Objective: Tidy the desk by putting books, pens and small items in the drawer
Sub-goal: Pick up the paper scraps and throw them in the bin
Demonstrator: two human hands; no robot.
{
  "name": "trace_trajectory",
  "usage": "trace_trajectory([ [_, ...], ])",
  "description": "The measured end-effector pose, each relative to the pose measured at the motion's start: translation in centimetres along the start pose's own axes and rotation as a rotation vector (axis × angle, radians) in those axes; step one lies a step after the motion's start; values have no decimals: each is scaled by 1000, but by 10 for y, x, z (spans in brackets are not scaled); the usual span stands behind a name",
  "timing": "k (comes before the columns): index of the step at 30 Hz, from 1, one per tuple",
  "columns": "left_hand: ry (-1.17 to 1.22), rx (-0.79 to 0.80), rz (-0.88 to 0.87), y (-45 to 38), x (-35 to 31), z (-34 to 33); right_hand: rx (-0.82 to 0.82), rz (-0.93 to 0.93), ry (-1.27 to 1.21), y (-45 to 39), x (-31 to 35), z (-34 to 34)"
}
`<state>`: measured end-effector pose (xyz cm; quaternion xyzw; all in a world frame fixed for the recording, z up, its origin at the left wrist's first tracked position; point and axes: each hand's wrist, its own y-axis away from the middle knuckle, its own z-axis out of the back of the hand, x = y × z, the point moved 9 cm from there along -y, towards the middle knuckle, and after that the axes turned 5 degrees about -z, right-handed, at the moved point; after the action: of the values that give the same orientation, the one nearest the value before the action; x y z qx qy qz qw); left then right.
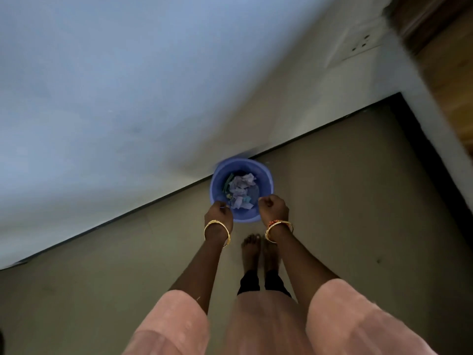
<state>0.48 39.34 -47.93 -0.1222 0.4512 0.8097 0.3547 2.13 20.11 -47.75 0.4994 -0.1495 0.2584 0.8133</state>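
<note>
Head view: both hands, left (pixel 218 213) and right (pixel 273 208), grip the bin (pixel 217 180) rim, likely setting it down; next, return to the desk.

Couldn't tell what the crumpled scraps (pixel 240 192) in the blue bin (pixel 266 184) were, and both hands hid its near rim.
</note>
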Motion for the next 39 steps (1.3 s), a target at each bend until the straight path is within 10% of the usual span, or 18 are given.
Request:
trace_trajectory([
  [10, -282, -25, -638, 143, -174, 35, -384, 326, -15, 148, 50, 155],
  [18, -9, -122, -1289, 339, -302, 22, -996, 472, -149, 293, 41, 342],
  [33, -122, 418, -1769, 733, -287, -201, -1661, 277, -323, 531, -247, 595],
  [39, -279, 667, -1813, 853, -258, -300, -1634, 13, -453, 574, -369, 667],
])
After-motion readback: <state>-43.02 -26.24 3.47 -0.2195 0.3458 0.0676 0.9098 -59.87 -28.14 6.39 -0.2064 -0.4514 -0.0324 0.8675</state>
